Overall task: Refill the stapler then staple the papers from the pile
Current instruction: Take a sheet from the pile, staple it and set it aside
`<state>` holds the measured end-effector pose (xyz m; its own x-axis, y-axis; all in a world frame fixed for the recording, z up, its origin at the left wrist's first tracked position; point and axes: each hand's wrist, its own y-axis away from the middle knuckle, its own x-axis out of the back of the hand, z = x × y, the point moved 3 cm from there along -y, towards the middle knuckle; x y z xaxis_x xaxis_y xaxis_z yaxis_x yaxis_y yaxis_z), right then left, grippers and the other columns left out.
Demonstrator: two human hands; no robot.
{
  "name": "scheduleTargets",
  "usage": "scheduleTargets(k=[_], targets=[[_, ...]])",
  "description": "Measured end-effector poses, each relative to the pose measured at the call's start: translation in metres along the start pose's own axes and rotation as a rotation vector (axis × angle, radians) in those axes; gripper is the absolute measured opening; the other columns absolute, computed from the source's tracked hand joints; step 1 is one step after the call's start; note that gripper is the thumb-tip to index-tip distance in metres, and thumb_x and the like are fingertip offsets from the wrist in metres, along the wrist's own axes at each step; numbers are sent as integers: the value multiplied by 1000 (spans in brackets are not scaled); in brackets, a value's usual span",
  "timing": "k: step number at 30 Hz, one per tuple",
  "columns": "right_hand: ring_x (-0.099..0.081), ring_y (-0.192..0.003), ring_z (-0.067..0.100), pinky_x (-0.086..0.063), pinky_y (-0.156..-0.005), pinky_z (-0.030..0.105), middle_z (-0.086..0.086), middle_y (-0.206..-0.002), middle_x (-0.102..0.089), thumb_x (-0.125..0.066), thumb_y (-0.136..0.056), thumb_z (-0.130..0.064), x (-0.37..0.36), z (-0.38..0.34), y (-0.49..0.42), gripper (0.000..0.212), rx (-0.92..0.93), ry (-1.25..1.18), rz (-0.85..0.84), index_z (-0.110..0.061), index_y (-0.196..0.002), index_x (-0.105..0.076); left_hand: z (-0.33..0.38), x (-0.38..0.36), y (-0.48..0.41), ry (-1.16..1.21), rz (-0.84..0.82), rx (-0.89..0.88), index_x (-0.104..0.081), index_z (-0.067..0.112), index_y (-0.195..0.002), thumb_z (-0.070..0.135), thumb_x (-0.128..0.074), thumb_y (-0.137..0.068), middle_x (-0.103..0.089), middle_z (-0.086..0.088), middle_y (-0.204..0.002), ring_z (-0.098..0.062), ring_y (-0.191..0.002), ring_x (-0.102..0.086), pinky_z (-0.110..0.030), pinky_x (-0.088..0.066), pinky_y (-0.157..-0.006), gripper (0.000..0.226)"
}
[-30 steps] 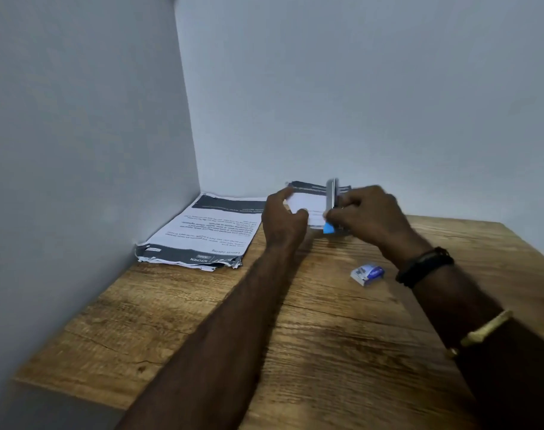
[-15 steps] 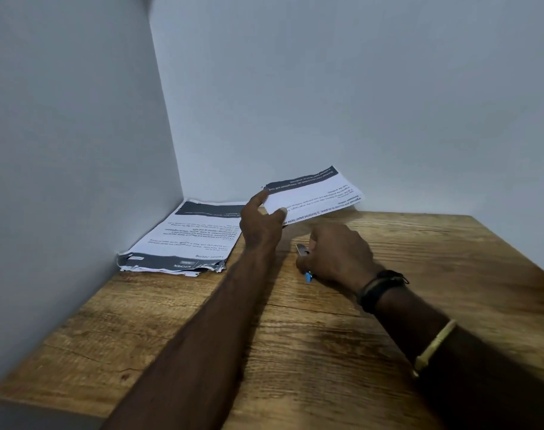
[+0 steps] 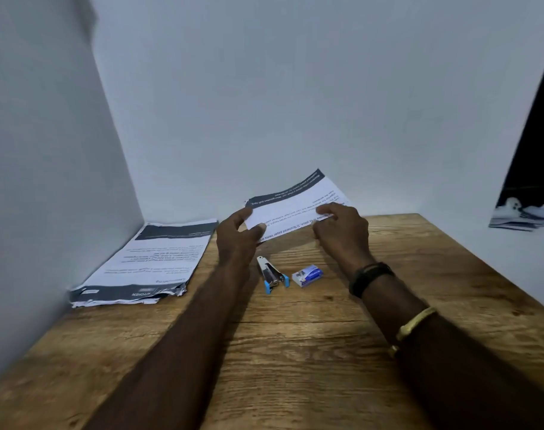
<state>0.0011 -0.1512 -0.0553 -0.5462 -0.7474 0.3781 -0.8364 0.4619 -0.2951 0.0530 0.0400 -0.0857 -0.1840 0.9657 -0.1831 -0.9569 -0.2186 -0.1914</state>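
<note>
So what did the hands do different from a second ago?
The right hand put the stapler down on the table and let go, then moved up to take the near edge of the papers. Both hands now hold them, lifted off the table. The left hand kept its hold throughout. The pile by the wall and the staple box stayed put.

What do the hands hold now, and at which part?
Both hold the papers at the near edge: the left hand pinches the left corner, the right hand the right side. The stapler lies free.
</note>
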Motion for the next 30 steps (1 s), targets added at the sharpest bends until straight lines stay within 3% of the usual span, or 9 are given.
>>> scheduleTargets(k=[6, 12, 15, 19, 22, 24, 26, 29, 30], targets=[[-74, -96, 27, -59, -94, 37, 8, -94, -79, -78, -73, -6, 38, 25, -18, 28, -144, -154, 141, -14, -100, -81, 1, -49, 6, -48, -102, 32, -68, 0, -123, -1, -81, -79, -65, -17, -129, -29, -105, -69, -45, -58, -97, 46], [-75, -97, 30, -61, -91, 42, 7, -97, -79, -79, -69, -8, 61, 63, -38, 24, -254, -132, 222, -16, -92, -80, -9, -100, 8, -445, -272, -103, -76, 4, -108, 10, -91, -68, -64, -15, -134, -26, -125, -61, -34, -49, -104, 43], [-76, -93, 32, -63, -85, 45, 7, -93, -79, -79, -68, -13, 66, 78, -47, 17, -289, -48, 211, -17, -84, -78, -18, -120, 8, -677, -321, -179, -74, 7, -110, 16, -89, -71, -60, -11, -141, -21, -130, -56, -18, -41, -90, 43], [-74, -91, 31, -62, -84, 38, 7, -98, -78, -71, -75, -16, 73, 89, -57, 10, -320, 82, 207, -14, -84, -74, -31, -139, 6, -776, -345, -188, -71, 10, -110, 17, -82, -78, -63, -10, -134, -23, -123, -60, -32, -50, -103, 34], [-70, -103, 32, -59, -89, 37, 9, -113, -75, -67, -85, -18, 76, 94, -67, 18, -354, 168, 185, -16, -101, -74, -35, -150, 6, -844, -388, -160, -69, 11, -109, 15, -78, -81, -67, -10, -124, -27, -117, -64, -34, -53, -100, 29], [-68, -110, 32, -58, -93, 39, 8, -123, -71, -66, -88, -19, 76, 97, -75, 29, -366, 234, 188, -18, -117, -72, -37, -158, 4, -883, -396, -160, -67, 15, -92, 11, -74, -83, -67, -10, -107, -33, -109, -68, -39, -56, -94, 12], [-66, -114, 33, -57, -94, 40, 8, -127, -68, -66, -88, -20, 74, 101, -80, 33, -350, 298, 178, -18, -121, -70, -39, -163, 1, -966, -395, -205, -54, 21, -71, 11, -72, -84, -61, -8, -94, -33, -108, -66, -36, -55, -91, 24], [-67, -109, 33, -56, -88, 37, 8, -121, -69, -65, -87, -19, 70, 104, -87, 22, -299, 375, 156, -16, -108, -72, -42, -168, -1, -1012, -397, -225, -69, 9, -87, 14, -67, -87, -71, -12, -110, -31, -111, -64, -33, -51, -92, 5], [-67, -107, 34, -55, -84, 35, 8, -119, -69, -64, -87, -18, 69, 104, -89, 15, -282, 401, 150, -16, -101, -71, -45, -170, -4, -1028, -397, -232, -72, 6, -97, 15, -66, -88, -71, -12, -114, -30, -112, -64, -33, -50, -92, 14]])
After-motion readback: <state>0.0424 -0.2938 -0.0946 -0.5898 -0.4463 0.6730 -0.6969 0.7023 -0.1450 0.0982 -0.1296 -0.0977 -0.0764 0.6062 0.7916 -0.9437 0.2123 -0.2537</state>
